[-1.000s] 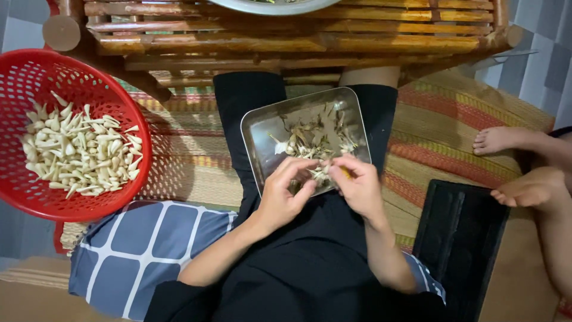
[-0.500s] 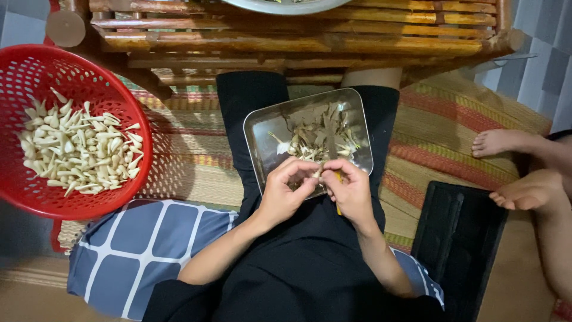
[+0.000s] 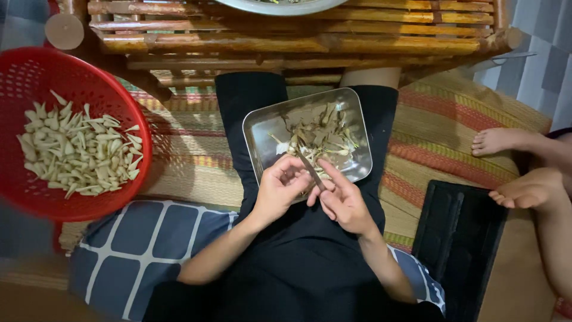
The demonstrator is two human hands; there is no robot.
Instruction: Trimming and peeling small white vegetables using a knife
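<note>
Nearby, red basket [image 3: 36, 197] left of tray [image 3: 262, 128]; right hand [image 3: 342, 200] pinching knife [image 3: 311, 171].

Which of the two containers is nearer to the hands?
The square metal tray on the lap, holding brown peelings; both hands work at its near edge. The red basket of pale pieces sits apart, far left.

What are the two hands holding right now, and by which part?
The right hand grips a small knife by its handle end, blade pointing toward the metal tray. The left hand curls around something small, hidden by the fingers.
</note>
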